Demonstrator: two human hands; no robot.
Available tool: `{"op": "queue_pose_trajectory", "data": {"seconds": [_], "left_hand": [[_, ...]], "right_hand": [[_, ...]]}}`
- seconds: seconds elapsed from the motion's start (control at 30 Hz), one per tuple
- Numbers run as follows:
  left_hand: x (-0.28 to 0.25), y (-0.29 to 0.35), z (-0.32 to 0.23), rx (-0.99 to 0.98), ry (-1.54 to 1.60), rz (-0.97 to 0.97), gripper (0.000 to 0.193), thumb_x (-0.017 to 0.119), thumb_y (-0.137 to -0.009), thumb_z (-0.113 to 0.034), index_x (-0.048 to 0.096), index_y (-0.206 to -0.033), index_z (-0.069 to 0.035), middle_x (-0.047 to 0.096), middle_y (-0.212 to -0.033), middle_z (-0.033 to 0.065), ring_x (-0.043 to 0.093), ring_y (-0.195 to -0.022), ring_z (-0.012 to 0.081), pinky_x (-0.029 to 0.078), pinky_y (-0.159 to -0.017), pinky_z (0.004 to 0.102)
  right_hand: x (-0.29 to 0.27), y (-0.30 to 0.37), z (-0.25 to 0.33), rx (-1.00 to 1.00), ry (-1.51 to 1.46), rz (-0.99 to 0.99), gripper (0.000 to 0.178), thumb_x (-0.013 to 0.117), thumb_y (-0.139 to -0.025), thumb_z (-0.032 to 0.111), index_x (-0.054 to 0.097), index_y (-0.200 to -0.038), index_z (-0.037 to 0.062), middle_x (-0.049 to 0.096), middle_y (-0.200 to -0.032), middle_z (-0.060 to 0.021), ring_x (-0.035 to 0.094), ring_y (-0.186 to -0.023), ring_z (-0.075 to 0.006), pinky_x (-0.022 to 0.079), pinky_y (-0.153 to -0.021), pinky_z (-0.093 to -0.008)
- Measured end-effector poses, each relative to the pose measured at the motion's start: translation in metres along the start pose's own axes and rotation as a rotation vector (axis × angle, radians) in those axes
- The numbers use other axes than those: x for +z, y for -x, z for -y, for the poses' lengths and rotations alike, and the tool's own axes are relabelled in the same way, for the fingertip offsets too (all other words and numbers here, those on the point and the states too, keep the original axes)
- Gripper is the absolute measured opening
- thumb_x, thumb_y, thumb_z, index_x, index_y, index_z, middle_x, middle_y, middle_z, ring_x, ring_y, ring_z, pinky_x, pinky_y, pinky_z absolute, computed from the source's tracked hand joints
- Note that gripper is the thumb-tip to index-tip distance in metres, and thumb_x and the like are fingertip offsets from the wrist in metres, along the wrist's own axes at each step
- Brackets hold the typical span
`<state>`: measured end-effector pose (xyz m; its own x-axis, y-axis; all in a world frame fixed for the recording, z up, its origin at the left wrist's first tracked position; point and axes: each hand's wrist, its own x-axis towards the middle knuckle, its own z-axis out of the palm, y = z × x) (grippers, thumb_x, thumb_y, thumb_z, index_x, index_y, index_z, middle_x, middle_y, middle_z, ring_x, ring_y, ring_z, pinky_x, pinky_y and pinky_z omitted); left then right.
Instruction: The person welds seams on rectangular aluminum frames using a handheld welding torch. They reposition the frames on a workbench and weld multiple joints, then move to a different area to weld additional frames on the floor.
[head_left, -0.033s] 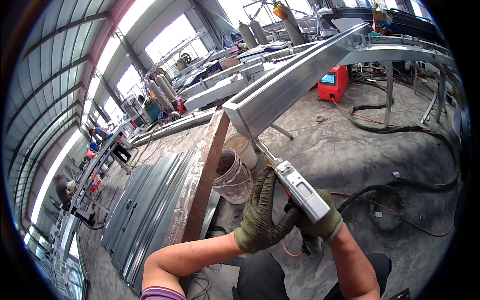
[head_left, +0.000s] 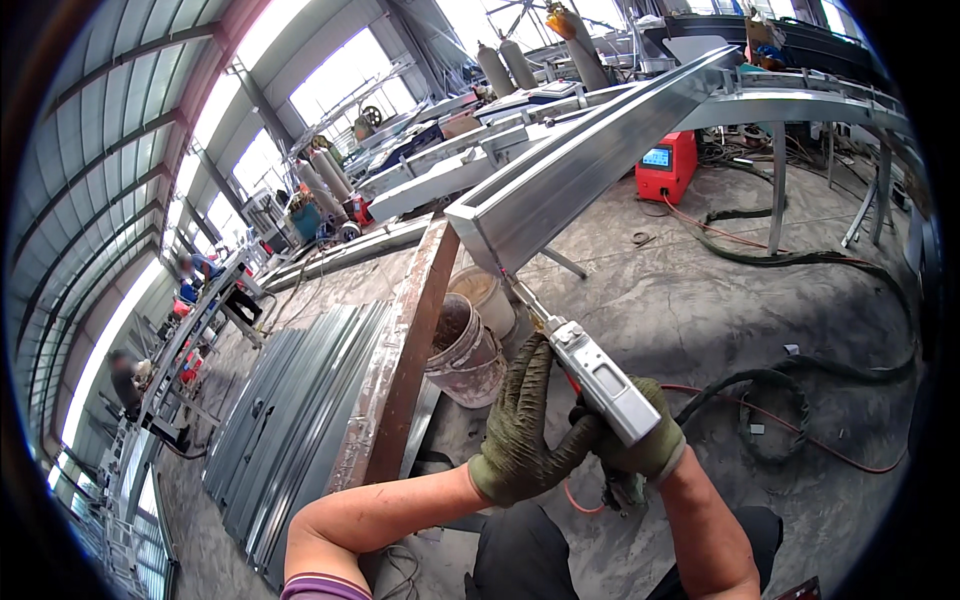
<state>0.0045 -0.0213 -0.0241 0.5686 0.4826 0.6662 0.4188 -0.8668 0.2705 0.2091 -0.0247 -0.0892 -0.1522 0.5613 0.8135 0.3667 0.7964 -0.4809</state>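
My right hand (head_left: 648,435), in a green work glove, is wrapped round a silver handheld welding gun (head_left: 603,378). The glove's fingers are mostly hidden under the gun's body. My left hand (head_left: 525,425), gloved too, steadies the gun from its left side, fingertips at the front of the body and thumb by the grip. The gun's thin nozzle points up and left, its tip at the lower near corner of a long silver metal box beam (head_left: 590,150). Whether the tip touches the metal is too small to tell.
A rusty brown beam (head_left: 400,370) runs along my left, beside two dirty buckets (head_left: 468,350) and stacked metal sheets (head_left: 300,400). A red machine with a screen (head_left: 667,170) stands beyond. Dark hoses (head_left: 840,370) loop over the floor at right. Two people work at a far-left bench (head_left: 190,345).
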Motion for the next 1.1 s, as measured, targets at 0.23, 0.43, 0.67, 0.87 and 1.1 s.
{"op": "queue_pose_trajectory", "data": {"seconds": [0.23, 0.43, 0.67, 0.87, 1.1], "left_hand": [[0.002, -0.001, -0.001, -0.010, 0.012, -0.004, 0.099, 0.086, -0.097, -0.020, 0.028, -0.168, 0.017, 0.046, -0.165, 0.0389, 0.048, -0.156, 0.0520, 0.035, -0.132, 0.0554], [0.008, 0.006, 0.005, -0.046, -0.024, -0.009, 0.102, 0.086, -0.096, -0.032, 0.031, -0.166, 0.016, 0.042, -0.166, 0.0414, 0.044, -0.155, 0.0581, 0.036, -0.130, 0.0590], [0.010, 0.008, 0.004, -0.032, -0.064, -0.013, 0.102, 0.087, -0.096, -0.032, 0.031, -0.166, 0.016, 0.044, -0.165, 0.0409, 0.047, -0.153, 0.0578, 0.038, -0.129, 0.0595], [0.010, 0.004, 0.000, -0.044, -0.055, -0.002, 0.102, 0.087, -0.095, -0.033, 0.032, -0.165, 0.016, 0.045, -0.163, 0.0407, 0.048, -0.152, 0.0576, 0.039, -0.128, 0.0599], [0.008, 0.005, -0.003, -0.043, -0.060, -0.019, 0.100, 0.087, -0.096, -0.031, 0.033, -0.166, 0.015, 0.046, -0.164, 0.0393, 0.049, -0.152, 0.0566, 0.039, -0.129, 0.0586]], "right_hand": [[0.004, 0.004, -0.005, 0.013, -0.003, 0.003, 0.026, 0.089, -0.082, 0.022, 0.077, -0.101, 0.0113, 0.073, -0.091, -0.0100, 0.075, -0.078, -0.0348, 0.062, -0.071, -0.0438], [0.001, 0.005, -0.003, 0.034, -0.035, 0.007, 0.023, 0.088, -0.084, 0.024, 0.078, -0.100, 0.0118, 0.075, -0.092, -0.0095, 0.076, -0.080, -0.0344, 0.063, -0.073, -0.0439], [-0.001, 0.006, -0.001, 0.048, -0.036, 0.035, 0.023, 0.089, -0.085, 0.025, 0.078, -0.099, 0.0113, 0.074, -0.090, -0.0091, 0.076, -0.079, -0.0347, 0.063, -0.072, -0.0441], [-0.001, 0.008, -0.002, 0.037, 0.004, 0.037, 0.022, 0.088, -0.085, 0.026, 0.077, -0.098, 0.0113, 0.074, -0.090, -0.0096, 0.075, -0.079, -0.0352, 0.062, -0.071, -0.0454], [0.000, 0.008, -0.002, 0.028, -0.004, 0.027, 0.021, 0.087, -0.084, 0.023, 0.077, -0.098, 0.0120, 0.073, -0.090, -0.0102, 0.075, -0.078, -0.0355, 0.062, -0.070, -0.0459]]}}
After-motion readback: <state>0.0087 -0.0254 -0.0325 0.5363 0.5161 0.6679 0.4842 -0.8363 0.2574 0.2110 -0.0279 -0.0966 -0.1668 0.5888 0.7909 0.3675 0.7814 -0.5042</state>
